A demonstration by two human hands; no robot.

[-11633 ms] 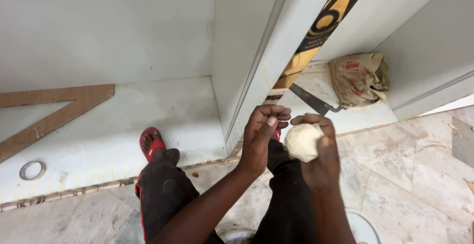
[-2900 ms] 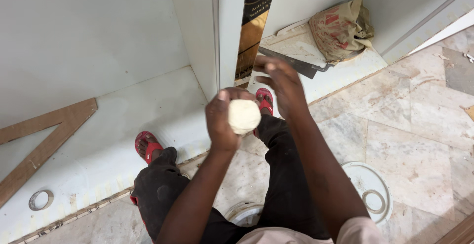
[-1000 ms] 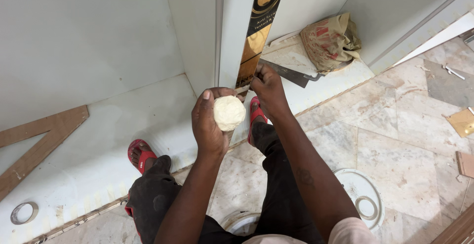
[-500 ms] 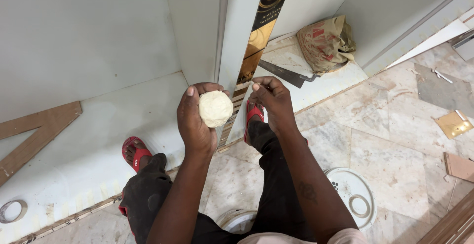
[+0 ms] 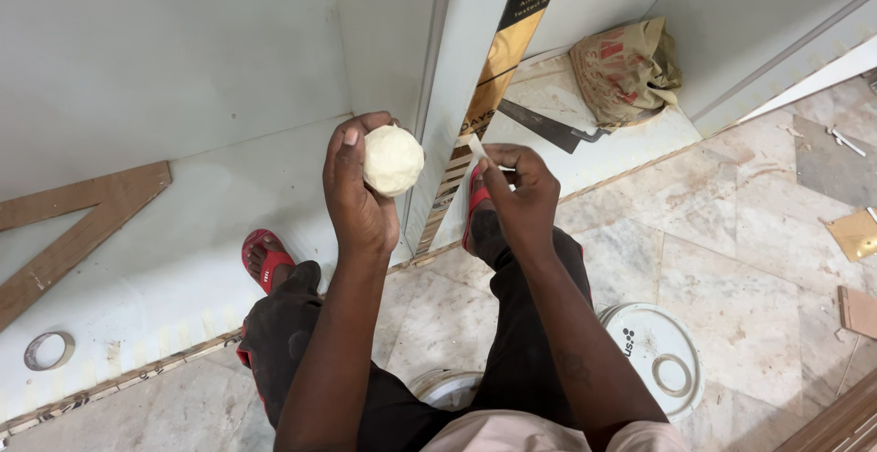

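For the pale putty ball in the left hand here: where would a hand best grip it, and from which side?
Grip the putty ball around its rounded middle, probably cupping it from the left and below as the left hand does now. Its right side sits close against the upright white panel edge, which seems to leave little room there. The right hand pinches a small pale piece nearby.

Head camera looks steeply down, close above hands.

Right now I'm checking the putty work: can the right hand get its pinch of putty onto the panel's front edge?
Probably yes: the right hand holds a small bit of putty right beside the upright panel edge, with nothing between them.
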